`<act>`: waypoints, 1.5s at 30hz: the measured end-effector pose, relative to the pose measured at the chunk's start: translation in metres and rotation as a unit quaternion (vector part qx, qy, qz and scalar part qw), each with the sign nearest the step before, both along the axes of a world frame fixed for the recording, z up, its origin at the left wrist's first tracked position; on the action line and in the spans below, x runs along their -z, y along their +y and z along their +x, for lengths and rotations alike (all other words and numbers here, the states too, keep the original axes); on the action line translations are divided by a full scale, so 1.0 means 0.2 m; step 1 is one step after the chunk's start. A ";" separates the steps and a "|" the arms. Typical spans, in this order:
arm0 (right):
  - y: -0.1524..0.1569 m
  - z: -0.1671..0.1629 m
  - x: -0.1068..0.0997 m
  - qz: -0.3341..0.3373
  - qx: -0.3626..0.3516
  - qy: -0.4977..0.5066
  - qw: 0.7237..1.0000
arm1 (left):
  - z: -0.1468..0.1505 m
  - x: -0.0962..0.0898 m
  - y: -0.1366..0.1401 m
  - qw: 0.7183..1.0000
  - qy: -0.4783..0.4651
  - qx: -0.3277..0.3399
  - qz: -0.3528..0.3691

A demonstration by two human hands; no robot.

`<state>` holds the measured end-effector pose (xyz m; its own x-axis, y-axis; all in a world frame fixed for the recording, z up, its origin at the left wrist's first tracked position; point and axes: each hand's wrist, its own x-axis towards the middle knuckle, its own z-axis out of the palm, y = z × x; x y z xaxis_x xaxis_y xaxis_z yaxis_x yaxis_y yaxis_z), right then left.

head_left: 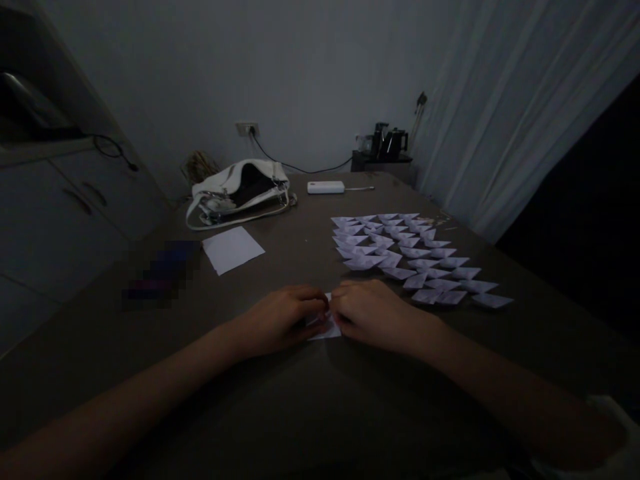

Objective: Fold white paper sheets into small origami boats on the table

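A small piece of white paper (327, 331) lies on the table in front of me, mostly covered by my fingers. My left hand (287, 317) is closed on its left side, fingers curled over the sheet. From the right, my right hand (373, 313) pinches the same paper, with its knuckles close to the left fingertips. How the paper is folded under the hands I cannot make out. To the right, several folded paper boats (423, 263) stand in rows. A stack of flat white paper (233, 250) lies at the left.
A white handbag (240, 190) sits at the back left of the brown table (300, 260). A white power bank (325, 187) with a short cable lies near the back. A blurred dark object (163, 273) is at the left. A black kettle (395, 142) stands beyond the table.
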<state>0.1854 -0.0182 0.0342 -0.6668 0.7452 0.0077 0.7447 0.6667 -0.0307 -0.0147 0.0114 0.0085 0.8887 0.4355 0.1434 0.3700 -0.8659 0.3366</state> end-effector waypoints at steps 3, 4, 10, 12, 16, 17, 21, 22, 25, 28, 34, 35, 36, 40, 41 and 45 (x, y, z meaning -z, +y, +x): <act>0.01 0.00 0.02 0.018 -0.001 0.014 1.000 | 0.00 0.00 0.00 1.000 -0.004 0.000 -0.002; 0.02 0.00 0.03 0.022 -0.002 0.018 1.000 | 0.00 0.00 0.00 1.000 -0.006 0.000 -0.003; 0.03 0.00 0.03 0.023 0.014 0.012 1.000 | 0.00 0.00 0.00 1.000 -0.009 0.007 -0.003; 0.03 -0.01 0.02 0.024 0.020 0.014 0.999 | 0.00 0.00 0.00 1.000 -0.010 0.006 0.000; 0.03 0.00 0.03 0.021 0.022 0.009 1.000 | 0.00 0.00 0.00 1.000 -0.010 0.001 0.001; 0.03 0.00 0.03 0.022 0.022 0.008 0.999 | 0.00 0.00 0.00 1.000 -0.010 0.002 0.001; 0.04 0.00 0.05 0.038 0.024 0.014 0.999 | 0.00 0.00 0.00 1.000 -0.009 0.004 0.002; 0.04 0.00 0.05 0.039 0.023 0.015 0.999 | 0.00 0.00 0.00 1.000 -0.007 0.004 0.002; 0.04 -0.01 0.04 0.035 0.027 0.006 0.999 | 0.00 0.00 0.00 1.000 -0.007 0.001 0.006; 0.04 -0.01 0.03 0.036 0.031 0.001 0.999 | 0.00 0.01 0.00 1.000 -0.009 0.000 0.003; 0.05 -0.01 0.05 0.050 0.028 0.015 0.998 | 0.00 0.01 0.00 1.000 -0.006 0.001 -0.002; 0.05 -0.01 0.05 0.051 0.030 0.016 0.998 | 0.00 0.01 0.00 1.000 -0.003 0.000 -0.002; 0.05 -0.01 0.05 0.052 0.032 0.016 0.998 | 0.00 0.01 0.00 1.000 -0.001 -0.002 -0.001; 0.05 -0.01 0.06 0.059 0.031 0.020 0.998 | 0.00 0.01 0.00 1.000 -0.001 -0.001 0.001; 0.05 -0.01 0.06 0.061 0.030 0.021 0.997 | 0.00 0.01 0.00 1.000 -0.004 0.001 0.003; 0.05 -0.02 0.06 0.063 0.032 0.018 0.997 | 0.00 0.01 0.00 1.000 -0.013 0.003 0.003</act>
<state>0.1824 -0.0092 0.0228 -0.6160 0.7776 0.1262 0.7854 0.6186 0.0225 -0.0156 0.0124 0.0062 0.8876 0.4288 0.1685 0.3559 -0.8704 0.3401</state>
